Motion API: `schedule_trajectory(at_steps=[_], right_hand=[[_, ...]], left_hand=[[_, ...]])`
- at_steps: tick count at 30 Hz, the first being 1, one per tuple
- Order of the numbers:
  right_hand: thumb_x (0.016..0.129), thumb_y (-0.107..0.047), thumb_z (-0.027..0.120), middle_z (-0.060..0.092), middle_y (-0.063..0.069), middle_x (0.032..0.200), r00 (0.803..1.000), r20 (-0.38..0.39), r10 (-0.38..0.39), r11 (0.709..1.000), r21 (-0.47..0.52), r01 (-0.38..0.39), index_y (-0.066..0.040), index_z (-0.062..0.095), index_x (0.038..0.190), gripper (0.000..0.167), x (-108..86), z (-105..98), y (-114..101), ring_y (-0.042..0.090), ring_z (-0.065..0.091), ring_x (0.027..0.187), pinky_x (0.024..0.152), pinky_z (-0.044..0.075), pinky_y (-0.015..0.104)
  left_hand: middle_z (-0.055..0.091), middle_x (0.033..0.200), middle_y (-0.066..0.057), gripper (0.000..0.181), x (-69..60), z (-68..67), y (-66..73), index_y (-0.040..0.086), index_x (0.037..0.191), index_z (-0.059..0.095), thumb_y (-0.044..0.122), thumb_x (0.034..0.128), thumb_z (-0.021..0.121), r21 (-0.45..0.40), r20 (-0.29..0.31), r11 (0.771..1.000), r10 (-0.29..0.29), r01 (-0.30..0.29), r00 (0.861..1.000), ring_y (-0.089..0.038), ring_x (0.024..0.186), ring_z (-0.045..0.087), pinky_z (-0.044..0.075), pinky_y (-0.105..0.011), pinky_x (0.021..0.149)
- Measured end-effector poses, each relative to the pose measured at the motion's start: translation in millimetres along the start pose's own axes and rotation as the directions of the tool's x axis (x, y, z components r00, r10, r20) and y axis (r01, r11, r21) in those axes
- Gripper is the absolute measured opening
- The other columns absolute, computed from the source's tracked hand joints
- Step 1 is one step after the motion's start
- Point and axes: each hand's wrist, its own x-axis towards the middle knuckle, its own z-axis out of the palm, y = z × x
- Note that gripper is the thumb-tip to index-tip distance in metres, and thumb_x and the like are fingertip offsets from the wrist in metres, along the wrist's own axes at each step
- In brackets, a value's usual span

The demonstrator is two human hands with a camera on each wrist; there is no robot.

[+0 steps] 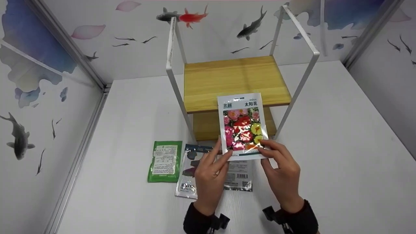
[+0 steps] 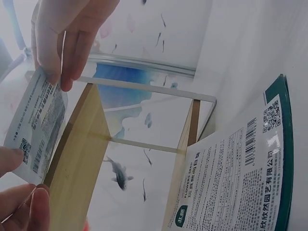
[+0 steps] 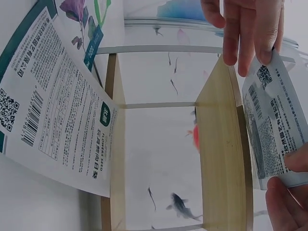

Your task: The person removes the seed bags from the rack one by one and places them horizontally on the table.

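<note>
A flower seed packet (image 1: 242,126), white-edged with a picture of pink, red and yellow blooms, is held up in front of the shelf. My left hand (image 1: 209,178) grips its lower left corner. At its lower right edge, my right hand (image 1: 282,172) pinches it between thumb and fingers. Both wrist views show the printed back of this packet (image 2: 38,125). Below on the table lies another seed packet (image 1: 240,177), back side up and partly hidden by the held one and my left hand. Beside it is a packet with a dark blue top (image 1: 198,148), also partly covered by that hand.
A two-tier wooden shelf (image 1: 234,81) with a white metal frame (image 1: 177,94) stands behind the held packet. A green packet (image 1: 165,162) lies at the left of the row on the white table (image 1: 136,130). Fish-patterned walls (image 1: 214,35) enclose the table.
</note>
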Motion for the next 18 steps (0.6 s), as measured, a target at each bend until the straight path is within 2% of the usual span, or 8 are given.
schedule_trajectory(at_steps=[7,11,18], right_hand=[[0.065,0.017,0.067,0.06,0.002,0.11,0.999,-0.002,0.051,0.998,-0.03,-0.051,-0.005,0.069,0.095,0.037,-12.6,-6,6,0.018,0.056,0.102,0.087,0.041,0.02],[0.065,0.016,0.068,0.059,0.001,0.111,0.999,0.014,0.052,0.997,-0.057,-0.051,-0.006,0.068,0.095,0.037,-18.1,-10,12,0.018,0.055,0.103,0.086,0.041,0.019],[0.064,0.016,0.069,0.059,0.001,0.111,0.997,0.046,0.057,0.995,-0.089,-0.052,-0.007,0.068,0.094,0.038,-26.1,-18,20,0.017,0.055,0.103,0.085,0.042,0.018]], left_hand=[[0.049,0.129,-0.003,0.032,-9.3,8.8,-0.6,0.018,0.106,0.067,0.007,0.076,0.068,-0.024,-0.025,0.998,0.052,-0.053,0.998,-0.009,0.085,0.051,0.041,-0.014,0.067],[0.048,0.13,-0.002,0.033,-15.5,14.1,-1.5,0.019,0.107,0.067,0.007,0.076,0.068,-0.011,0.0,0.999,0.049,-0.049,0.999,-0.009,0.094,0.052,0.042,-0.015,0.073],[0.043,0.134,0.001,0.034,-22.4,19.8,1.7,0.02,0.111,0.064,0.011,0.0789,0.066,0.02,0.078,1.0,0.021,-0.022,0.997,-0.007,0.103,0.05,0.045,-0.019,0.078]])
